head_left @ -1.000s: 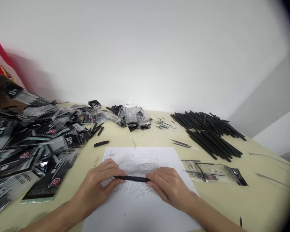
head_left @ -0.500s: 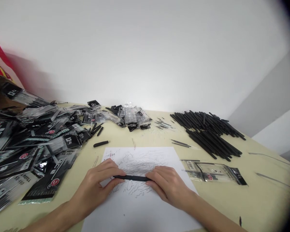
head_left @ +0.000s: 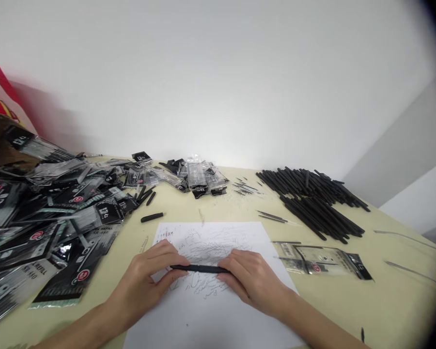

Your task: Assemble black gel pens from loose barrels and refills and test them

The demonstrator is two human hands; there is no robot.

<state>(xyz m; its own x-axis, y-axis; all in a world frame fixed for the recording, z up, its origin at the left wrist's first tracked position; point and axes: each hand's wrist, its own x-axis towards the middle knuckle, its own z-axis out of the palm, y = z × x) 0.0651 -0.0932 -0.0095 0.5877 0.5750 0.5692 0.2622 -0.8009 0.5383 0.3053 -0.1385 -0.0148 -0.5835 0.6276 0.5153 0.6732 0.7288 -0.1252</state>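
A black pen (head_left: 203,268) lies crosswise between my two hands, just above a scribbled sheet of white paper (head_left: 203,315). My left hand (head_left: 154,271) pinches its tapered left end between thumb and fingers. Around the right end, the thumb and fingers of my right hand (head_left: 250,276) are closed, hiding that tip. A short black pen cap (head_left: 152,217) rests on the table beyond the paper's upper left corner.
Packets of refills (head_left: 76,242) heap up on the left, with more packets (head_left: 198,177) by the wall. Black pens (head_left: 319,213) are stacked at the back right. Loose refills (head_left: 272,216) and an opened packet (head_left: 323,259) lie right of the paper.
My right hand has shifted very slightly left along the pen. Both hands keep their grip, and the things on the table have stayed put.
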